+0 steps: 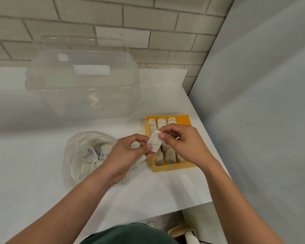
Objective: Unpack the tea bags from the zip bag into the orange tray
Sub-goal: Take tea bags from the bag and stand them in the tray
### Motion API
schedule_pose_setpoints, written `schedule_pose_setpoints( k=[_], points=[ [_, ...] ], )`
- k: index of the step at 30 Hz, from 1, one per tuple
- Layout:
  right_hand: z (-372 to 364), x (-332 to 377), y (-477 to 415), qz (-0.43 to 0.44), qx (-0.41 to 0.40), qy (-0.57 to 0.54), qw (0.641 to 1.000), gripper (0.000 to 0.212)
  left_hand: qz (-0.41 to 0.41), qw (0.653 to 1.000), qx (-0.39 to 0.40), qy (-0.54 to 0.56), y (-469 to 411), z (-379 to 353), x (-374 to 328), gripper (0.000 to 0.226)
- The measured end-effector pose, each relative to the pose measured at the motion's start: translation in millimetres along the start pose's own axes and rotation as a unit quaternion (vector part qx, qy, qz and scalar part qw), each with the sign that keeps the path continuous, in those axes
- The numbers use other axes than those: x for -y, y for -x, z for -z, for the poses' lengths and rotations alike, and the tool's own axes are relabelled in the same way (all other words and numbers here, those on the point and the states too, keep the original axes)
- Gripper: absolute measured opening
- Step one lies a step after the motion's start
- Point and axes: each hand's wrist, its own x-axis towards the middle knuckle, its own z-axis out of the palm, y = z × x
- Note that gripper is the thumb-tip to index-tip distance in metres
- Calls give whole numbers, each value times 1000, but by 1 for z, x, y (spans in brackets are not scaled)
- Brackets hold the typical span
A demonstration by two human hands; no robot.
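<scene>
The orange tray [173, 167] sits on the white counter, right of centre, with rows of tea bags [169, 155] standing in it. Left of it lies the clear zip bag [77, 155], open and still holding several tea bags. Above the tray's left edge, both hands pinch one white tea bag [154, 140]. My left hand [128, 155] grips its lower end and also holds a few more tea bags in its fingers. My right hand [185, 143] grips the upper end with thumb and forefinger.
A large clear plastic container [83, 81] with its lid stands at the back left against the brick wall. A grey panel [262, 103] closes off the right side. The counter's front edge [165, 213] runs close behind the tray, with cups below it.
</scene>
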Motion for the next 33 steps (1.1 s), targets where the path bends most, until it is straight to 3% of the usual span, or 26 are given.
schedule_pose_setpoints(
  k=[6, 11, 17, 20, 26, 33],
  points=[
    [7, 0, 2, 27, 49, 74, 996, 13, 4, 1000, 2, -7, -2, -1, 1, 14],
    [19, -16, 4, 6, -13, 111, 994, 14, 59, 996, 11, 66, -5, 0, 1, 31],
    [41, -50, 10, -50, -64, 168, 982, 14, 55, 997, 19, 41, -6, 1, 4, 47],
    [52, -62, 14, -85, -40, 177, 980, 12, 53, 998, 19, 38, -6, 1, 4, 48],
    [50, -76, 15, -126, 96, 219, 963, 14, 54, 997, 13, 52, -5, -1, 0, 45],
    [25, -83, 11, -120, 119, 355, 919, 23, 75, 991, -8, 110, -3, 2, -5, 32]
  ],
)
